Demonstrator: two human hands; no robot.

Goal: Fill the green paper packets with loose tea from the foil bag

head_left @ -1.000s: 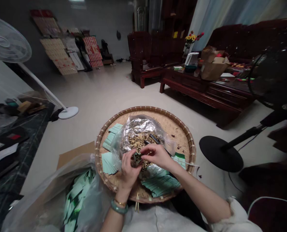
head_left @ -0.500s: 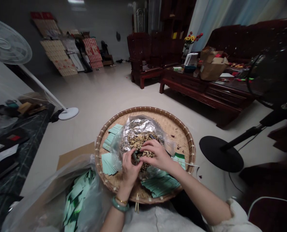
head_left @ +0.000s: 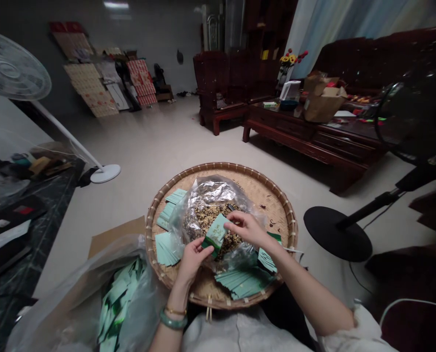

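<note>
A round woven bamboo tray (head_left: 276, 195) rests in front of me. In its middle lies an open clear plastic bag (head_left: 210, 193) of dried brownish loose bits. My left hand (head_left: 192, 256) and my right hand (head_left: 245, 227) both pinch one small green packet (head_left: 215, 234) held flat over the bag, the left at its lower end, the right at its upper right corner. Stacks of the same green packets (head_left: 243, 281) lie on the tray near me and on its left side (head_left: 166, 247).
A large plastic bag (head_left: 119, 298) of green packets sits at my lower left on cardboard. A white standing fan (head_left: 16, 78) is at the left, a black fan with a round base (head_left: 337, 234) at the right. A dark wooden table (head_left: 313, 137) and chairs stand behind.
Both hands have lifted out of the loose bits. The green packet, earlier bunched between the fingers, is now raised and held flat between both hands.
</note>
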